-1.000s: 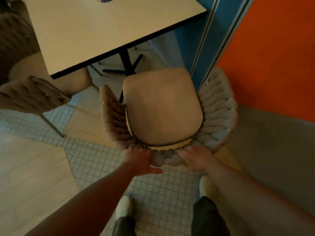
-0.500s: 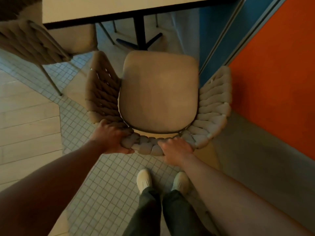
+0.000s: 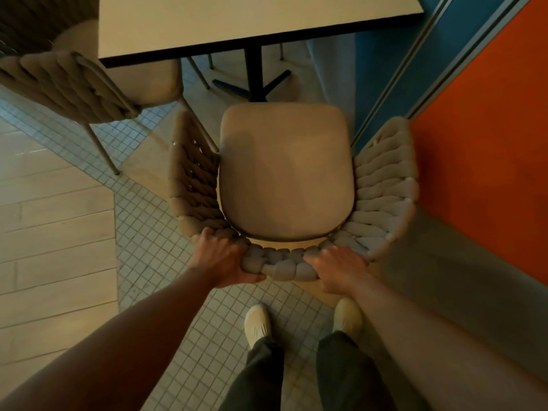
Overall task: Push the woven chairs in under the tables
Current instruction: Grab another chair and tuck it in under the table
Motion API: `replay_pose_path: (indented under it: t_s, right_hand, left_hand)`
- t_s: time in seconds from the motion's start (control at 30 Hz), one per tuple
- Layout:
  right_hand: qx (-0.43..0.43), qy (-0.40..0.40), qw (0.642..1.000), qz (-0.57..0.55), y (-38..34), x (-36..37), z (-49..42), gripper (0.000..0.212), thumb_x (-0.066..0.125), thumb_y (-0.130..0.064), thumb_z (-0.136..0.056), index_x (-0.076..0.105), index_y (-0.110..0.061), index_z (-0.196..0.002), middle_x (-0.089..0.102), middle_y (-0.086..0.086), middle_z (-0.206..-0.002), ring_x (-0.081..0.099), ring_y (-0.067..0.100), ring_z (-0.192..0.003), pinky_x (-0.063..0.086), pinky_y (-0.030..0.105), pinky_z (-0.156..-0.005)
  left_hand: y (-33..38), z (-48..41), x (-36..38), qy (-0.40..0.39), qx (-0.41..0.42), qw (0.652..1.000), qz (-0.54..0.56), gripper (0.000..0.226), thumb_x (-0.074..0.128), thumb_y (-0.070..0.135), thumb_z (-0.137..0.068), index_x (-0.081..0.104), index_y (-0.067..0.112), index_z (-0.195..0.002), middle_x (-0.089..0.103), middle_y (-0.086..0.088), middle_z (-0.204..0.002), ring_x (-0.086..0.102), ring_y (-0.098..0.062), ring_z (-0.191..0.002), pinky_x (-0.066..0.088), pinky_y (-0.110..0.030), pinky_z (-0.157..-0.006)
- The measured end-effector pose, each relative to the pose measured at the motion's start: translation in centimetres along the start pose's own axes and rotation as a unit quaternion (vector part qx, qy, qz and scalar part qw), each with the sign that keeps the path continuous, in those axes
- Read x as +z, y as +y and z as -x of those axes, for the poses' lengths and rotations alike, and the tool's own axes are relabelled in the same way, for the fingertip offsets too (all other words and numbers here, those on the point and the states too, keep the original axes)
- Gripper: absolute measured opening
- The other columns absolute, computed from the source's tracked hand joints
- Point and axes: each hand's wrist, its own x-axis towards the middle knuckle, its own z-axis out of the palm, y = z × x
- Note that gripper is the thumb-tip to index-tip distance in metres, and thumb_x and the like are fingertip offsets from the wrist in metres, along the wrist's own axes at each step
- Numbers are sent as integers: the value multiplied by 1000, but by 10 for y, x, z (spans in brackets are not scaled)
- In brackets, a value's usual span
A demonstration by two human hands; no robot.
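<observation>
Chair [image 3: 284, 173] back rim gripped by left hand [image 3: 221, 258], right hand [image 3: 339, 269]; seat seemingly short of table [image 3: 237, 22] edge.

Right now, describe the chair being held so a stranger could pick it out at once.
Find the pale table beside the orange wall. The woven chair stands at its near edge, seat fully uncovered. Unlike the neighbouring chair on the left, partly under the tabletop, it has the left hand and right hand gripping its back rim.

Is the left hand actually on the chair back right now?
Touching. The head view shows the left hand wrapped over the chair back, fingers on top, thumb on its near side.
</observation>
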Motion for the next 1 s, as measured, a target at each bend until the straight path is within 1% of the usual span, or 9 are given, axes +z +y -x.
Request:
replay_pose_path:
  t_s: [0.3, 0.47, 0.6, 0.7, 0.77, 0.83, 0.93, 0.97, 1.0]
  right_hand:
    - [-27, -10, 999, 41, 52, -12, 0, 36, 58, -27, -87, 53, -22, -123, 67, 7, -111, 62, 32, -104, 35, 36, -71]
    - [-38, -13, 998, 49, 86, -16, 1, 35, 58, -23, -86, 53, -22, -121, 67, 8, -110, 62, 34, -103, 35, 36, -72]
    - [-51, -19, 998, 37, 105, -16, 1, 34, 57, -26, -88, 54, -21, -121, 66, 8, -112, 62, 33, -103, 38, 37, -72]
    - [-63, -24, 998, 18, 118, -14, 3, 43, 59, -39, -86, 53, -26, -126, 66, 6, -115, 62, 31, -105, 47, 39, -78]
    - [-66, -32, 997, 21, 129, -16, 2, 52, 59, -45, -85, 49, -31, -134, 65, 3, -119, 62, 29, -108, 48, 38, -81]
    - [-67, -40, 996, 41, 138, -16, 0, 55, 58, -47, -84, 47, -35, -137, 63, 1, -124, 60, 27, -111, 47, 40, -86]
    - [-58, -54, 995, 56, 142, -12, -5, 58, 58, -50, -83, 43, -42, -139, 61, 2, -127, 59, 28, -114, 45, 44, -90]
    - [-56, -56, 995, 59, 141, -11, -6, 59, 58, -50, -83, 41, -44, -140, 61, 2, -128, 59, 29, -115, 45, 44, -91]
    - [-56, -57, 995, 64, 141, -11, -5, 60, 58, -49, -84, 40, -45, -141, 61, 2, -129, 59, 29, -116, 45, 44, -91]
  left_hand:
    - [43, -14, -9, 5, -62, 997, 38, 109, 2, 105, -57, 64, 42, -120, 69, 11, -113, 62, -17, -107, 33, -42, -87]
    - [67, -28, -19, -12, -96, 994, 54, 104, 8, 105, -57, 63, 43, -121, 70, 13, -112, 63, -15, -106, 34, -43, -89]
    - [78, -32, -34, -43, -94, 993, 63, 110, 0, 104, -58, 56, 47, -134, 62, 15, -136, 49, -16, -134, 26, -51, -107]
    - [84, -25, -38, 24, -176, 970, 165, 96, 21, 95, -77, 43, 37, -150, 29, 5, -166, 14, -19, -156, 6, -53, -125]
    - [83, -19, -28, 144, -338, 890, 269, 93, 53, 76, -84, 31, 21, -156, 18, -7, -168, 12, -27, -156, 9, -49, -127]
    - [75, -17, -13, 196, -490, 752, 395, 101, 75, 57, -76, 27, 13, -154, 29, -16, -158, 33, -37, -145, 32, -53, -120]
    - [66, -24, -9, 198, -512, 537, 641, 106, 83, 33, -73, 15, 32, -154, 48, -10, -138, 58, -35, -119, 57, -59, -89]
    - [65, -28, -11, 190, -502, 481, 693, 106, 80, 21, -77, 9, 41, -153, 49, -9, -135, 60, -35, -114, 59, -60, -82]
    - [65, -31, -12, 190, -494, 450, 719, 108, 78, 13, -78, 6, 48, -152, 48, -9, -136, 61, -36, -113, 60, -60, -78]
